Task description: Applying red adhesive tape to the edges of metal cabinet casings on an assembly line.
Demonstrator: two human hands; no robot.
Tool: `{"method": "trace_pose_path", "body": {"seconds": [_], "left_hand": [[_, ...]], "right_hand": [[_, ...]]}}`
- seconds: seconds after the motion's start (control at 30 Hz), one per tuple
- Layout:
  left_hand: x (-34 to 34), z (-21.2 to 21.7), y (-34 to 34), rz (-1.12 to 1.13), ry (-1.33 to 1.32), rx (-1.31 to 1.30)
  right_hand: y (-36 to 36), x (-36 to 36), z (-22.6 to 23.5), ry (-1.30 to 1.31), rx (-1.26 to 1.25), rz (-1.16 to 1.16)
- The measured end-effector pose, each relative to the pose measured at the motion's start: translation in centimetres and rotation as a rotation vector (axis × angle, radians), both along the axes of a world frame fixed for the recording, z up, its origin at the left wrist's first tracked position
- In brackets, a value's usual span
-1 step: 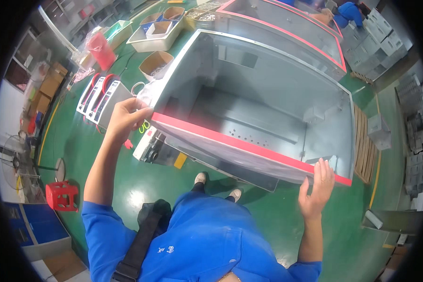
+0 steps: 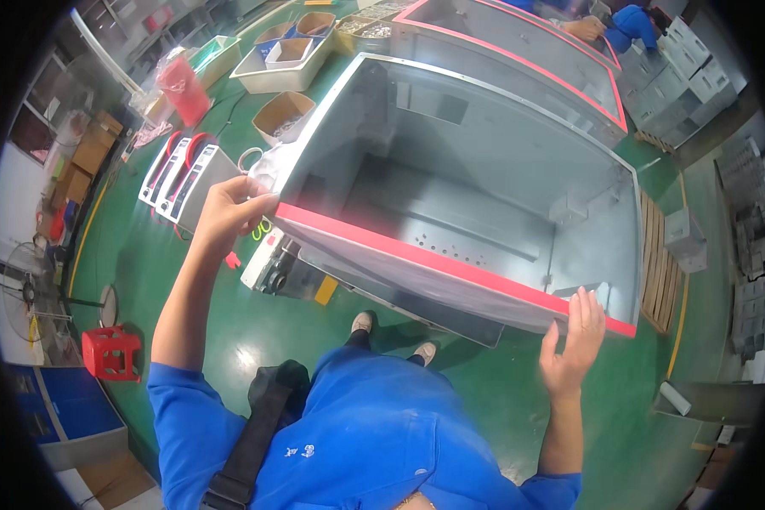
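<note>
Steadying the red edging strip on the metal cabinet appears underway, left hand pinching its end, right hand thumb spread from fingers above it; next move seemingly needs even pressure.

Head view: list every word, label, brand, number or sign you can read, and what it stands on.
None can be read.
Blue shirt: white marks on the chest, too small to make out.
White machines: front panels too small to read.
Metal box: no lettering visible.
</note>
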State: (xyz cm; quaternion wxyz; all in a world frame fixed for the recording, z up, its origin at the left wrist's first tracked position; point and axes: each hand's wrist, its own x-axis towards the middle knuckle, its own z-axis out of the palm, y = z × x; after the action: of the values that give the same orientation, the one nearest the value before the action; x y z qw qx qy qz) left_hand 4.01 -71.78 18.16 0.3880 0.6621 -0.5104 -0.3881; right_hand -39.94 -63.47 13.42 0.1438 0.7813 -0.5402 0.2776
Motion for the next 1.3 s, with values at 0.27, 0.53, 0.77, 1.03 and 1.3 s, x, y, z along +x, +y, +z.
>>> {"method": "trace_pose_path", "body": {"seconds": [0.27,0.53,0.77,1.03,1.3], "left_hand": [[0.1,0.3,0.1,-0.009,0.066,0.024],[1.2,-0.3,-0.3,-0.034,0.072,0.044],[0.9,0.8,-0.3,-0.06,0.116,0.115],[1.6,-0.3,-0.3,-0.087,0.221,0.095],[1.8,-0.9,-0.3,-0.101,0.31,0.073]], "right_hand": [[-1.4,6.0,1.6,-0.053,-0.001,0.187],[-2.5,9.7,0.4,0.088,0.007,0.22],[-2.3,10.1,0.4,0.092,-0.004,0.213],[-2.2,10.3,0.0,0.114,-0.011,0.187],[-2.3,10.5,0.0,0.121,-0.022,0.172]]}}
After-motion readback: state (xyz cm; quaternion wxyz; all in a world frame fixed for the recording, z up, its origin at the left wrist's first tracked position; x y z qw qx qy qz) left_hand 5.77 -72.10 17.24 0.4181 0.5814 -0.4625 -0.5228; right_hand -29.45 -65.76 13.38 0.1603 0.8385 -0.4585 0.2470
